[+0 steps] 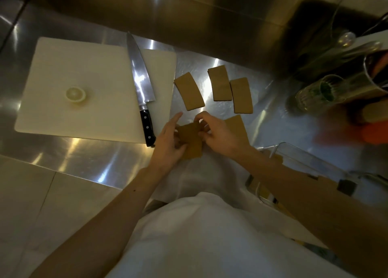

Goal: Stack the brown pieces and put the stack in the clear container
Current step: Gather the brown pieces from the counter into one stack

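Flat brown rectangular pieces lie on the steel counter. Three sit apart at the back: a left piece (189, 91), a middle piece (219, 82) and a right piece (241, 95). Another piece (237, 128) lies partly under my right hand (220, 135). Both hands grip one brown piece (191, 139) near the counter's front edge; my left hand (168, 145) holds its left side, my right pinches its top right corner. The clear container (310, 160) stands at the front right, partly hidden by my right forearm, with brown pieces inside.
A white cutting board (84, 84) lies left with a chef's knife (140, 84) along its right side and a half lemon (75, 94). Glass jars (315, 95), greens and orange objects crowd the right side.
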